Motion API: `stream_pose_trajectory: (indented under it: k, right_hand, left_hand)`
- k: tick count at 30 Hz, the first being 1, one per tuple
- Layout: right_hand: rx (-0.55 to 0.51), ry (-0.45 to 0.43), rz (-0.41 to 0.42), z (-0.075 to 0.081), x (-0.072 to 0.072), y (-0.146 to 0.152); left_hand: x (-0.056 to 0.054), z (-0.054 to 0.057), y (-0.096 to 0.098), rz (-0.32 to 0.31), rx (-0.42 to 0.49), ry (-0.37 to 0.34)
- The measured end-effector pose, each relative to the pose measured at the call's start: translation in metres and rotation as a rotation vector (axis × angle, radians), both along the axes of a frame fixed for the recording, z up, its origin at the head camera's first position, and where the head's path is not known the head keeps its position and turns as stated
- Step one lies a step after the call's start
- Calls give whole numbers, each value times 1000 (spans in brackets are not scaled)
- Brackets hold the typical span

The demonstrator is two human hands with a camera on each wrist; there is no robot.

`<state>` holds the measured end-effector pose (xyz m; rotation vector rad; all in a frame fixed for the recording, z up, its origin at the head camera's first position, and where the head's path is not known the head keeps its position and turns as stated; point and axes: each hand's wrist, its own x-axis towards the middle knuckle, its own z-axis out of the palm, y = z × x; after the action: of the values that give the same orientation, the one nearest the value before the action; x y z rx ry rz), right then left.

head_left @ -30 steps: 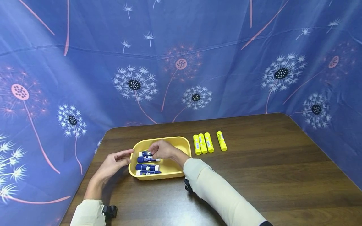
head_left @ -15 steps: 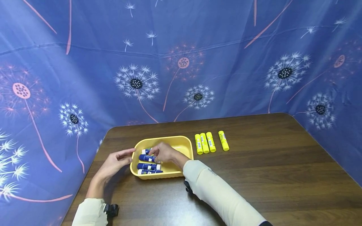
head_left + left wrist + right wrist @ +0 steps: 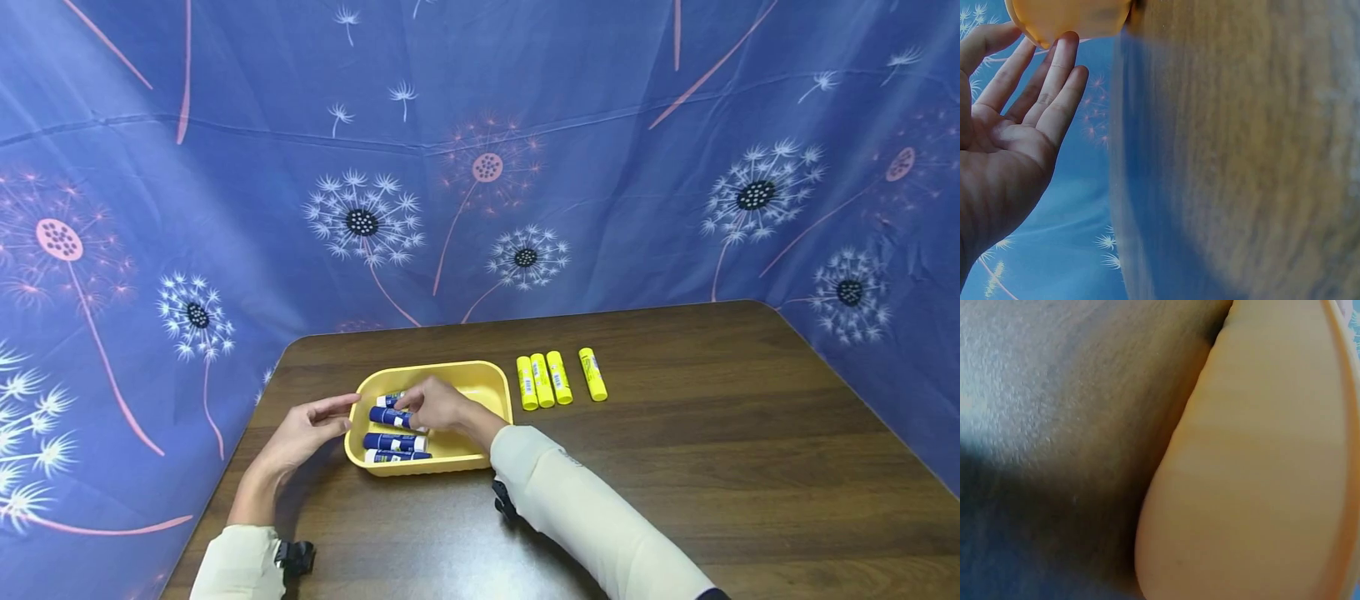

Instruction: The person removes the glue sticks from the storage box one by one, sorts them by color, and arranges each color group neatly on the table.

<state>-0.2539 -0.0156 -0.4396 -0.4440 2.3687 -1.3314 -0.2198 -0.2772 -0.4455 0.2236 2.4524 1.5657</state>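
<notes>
My right hand (image 3: pixel 438 407) reaches over the yellow plastic tray (image 3: pixel 491 379) and pinches a blue glue stick (image 3: pixel 384 416) between thumb and fingers, hiding part of it. Behind that one lies another blue glue stick (image 3: pixel 386 401), partly covered by the fingers. Nearer the front wall are two more, a blue glue stick with a white end (image 3: pixel 390 442) and one along the front (image 3: pixel 392 456). My left hand (image 3: pixel 1016 131) has its fingers extended, with fingertips against the tray's left end. In the right wrist view only the tray's outer wall (image 3: pixel 1254 475) shows; the hand is out of that view.
Right of the tray, three yellow glue sticks (image 3: pixel 541 380) lie side by side on the brown wooden table (image 3: pixel 712 467). Another yellow glue stick (image 3: pixel 592 374) lies a little apart to their right. A blue dandelion-patterned cloth (image 3: pixel 600 208) hangs behind the table.
Since a second ago, the blue glue stick under my right fingers has turned slightly, its right end toward the front. My left hand stays at the tray. The head view has shifted slightly.
</notes>
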Motion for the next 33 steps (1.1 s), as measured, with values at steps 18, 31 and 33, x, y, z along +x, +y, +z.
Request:
stream_pose_trajectory:
  k: [18,31,33]
  right_hand:
    - [-293,-89,-42,27,13,41]
    - [-426,-96,-237,36,33,88]
    - [-444,-110,-277,38,38,97]
  left_hand:
    - [1,-1,0,-4,15,1]
    - [0,0,0,-6,14,-5]
    - [-1,1,0,-4,7,-10]
